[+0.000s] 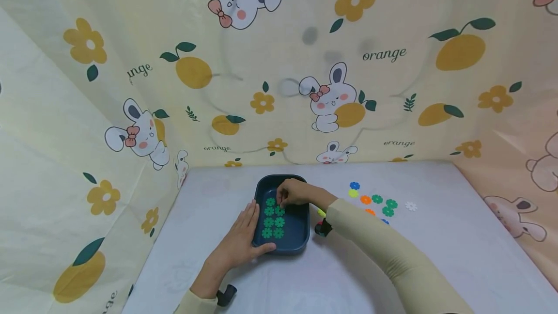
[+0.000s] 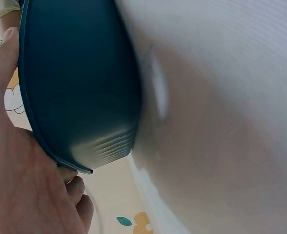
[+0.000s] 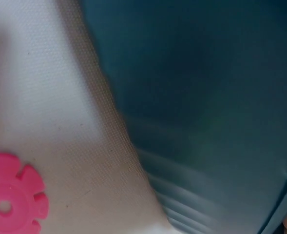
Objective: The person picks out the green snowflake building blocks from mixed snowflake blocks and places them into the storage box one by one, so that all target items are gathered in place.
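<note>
**Tray steadied, disc placed**

Dark blue tray (image 1: 301, 236) sits mid-table (image 1: 436, 256). Left hand (image 1: 241, 239), fingers straight, presses the tray's left rim, apparently bracing it. Right hand (image 1: 293, 193) pinches a green flower disc (image 1: 279, 206) inside, beside laid rows. Loose discs (image 1: 377, 199) lie right.

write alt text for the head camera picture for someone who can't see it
A person's right hand reaches into a dark blue tray holding green flower-shaped discs, while the left hand rests flat against the tray's left side. More coloured discs lie on the white table to the right, before a cartoon rabbit-and-orange backdrop.
</note>
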Demonstrator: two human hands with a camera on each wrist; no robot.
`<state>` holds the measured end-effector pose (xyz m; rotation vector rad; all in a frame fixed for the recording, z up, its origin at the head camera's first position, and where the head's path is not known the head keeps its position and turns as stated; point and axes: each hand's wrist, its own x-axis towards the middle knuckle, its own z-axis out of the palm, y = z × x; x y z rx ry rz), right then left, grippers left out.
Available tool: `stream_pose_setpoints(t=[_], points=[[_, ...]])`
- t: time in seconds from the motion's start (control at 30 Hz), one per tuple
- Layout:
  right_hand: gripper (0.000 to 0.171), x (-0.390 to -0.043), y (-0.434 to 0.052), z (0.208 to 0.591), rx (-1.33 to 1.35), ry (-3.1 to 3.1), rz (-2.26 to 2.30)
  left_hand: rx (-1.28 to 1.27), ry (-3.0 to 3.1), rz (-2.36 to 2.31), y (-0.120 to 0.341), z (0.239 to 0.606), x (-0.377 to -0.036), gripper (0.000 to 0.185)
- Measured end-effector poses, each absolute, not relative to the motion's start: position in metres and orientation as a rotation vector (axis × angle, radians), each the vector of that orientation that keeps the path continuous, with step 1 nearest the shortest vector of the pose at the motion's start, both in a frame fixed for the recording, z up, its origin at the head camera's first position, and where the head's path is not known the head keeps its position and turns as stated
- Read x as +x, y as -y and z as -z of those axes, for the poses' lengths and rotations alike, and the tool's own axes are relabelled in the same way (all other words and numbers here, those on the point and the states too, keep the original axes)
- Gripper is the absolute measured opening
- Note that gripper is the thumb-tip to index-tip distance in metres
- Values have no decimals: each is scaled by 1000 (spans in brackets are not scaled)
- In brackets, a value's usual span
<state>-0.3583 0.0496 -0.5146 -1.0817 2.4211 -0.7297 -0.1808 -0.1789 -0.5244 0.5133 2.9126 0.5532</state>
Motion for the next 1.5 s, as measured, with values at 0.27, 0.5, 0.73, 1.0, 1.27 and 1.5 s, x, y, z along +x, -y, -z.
stream_pose_setpoints(t=[0.27, 0.5, 0.73, 1.0, 1.27, 1.5], points=[[5, -359, -54, 515, -1082, -2437, 766, 503, -2913, -554, 178, 526, -181, 121], [3, -355, -64, 506, -1114, -2438, 911, 498, -2915, -558, 179, 526, -181, 121], [7, -345, -89, 486, -1128, -2418, 1064, 483, -2913, -570, 179, 525, -181, 121], [9, -337, -139, 472, -1008, -2514, 1133, 485, -2920, -570, 179, 526, -181, 123], [8, -328, -197, 468, -861, -2674, 1095, 488, -2916, -563, 179, 525, -181, 123], [11, -315, -246, 477, -716, -2726, 1012, 495, -2920, -579, 178, 528, -182, 122]])
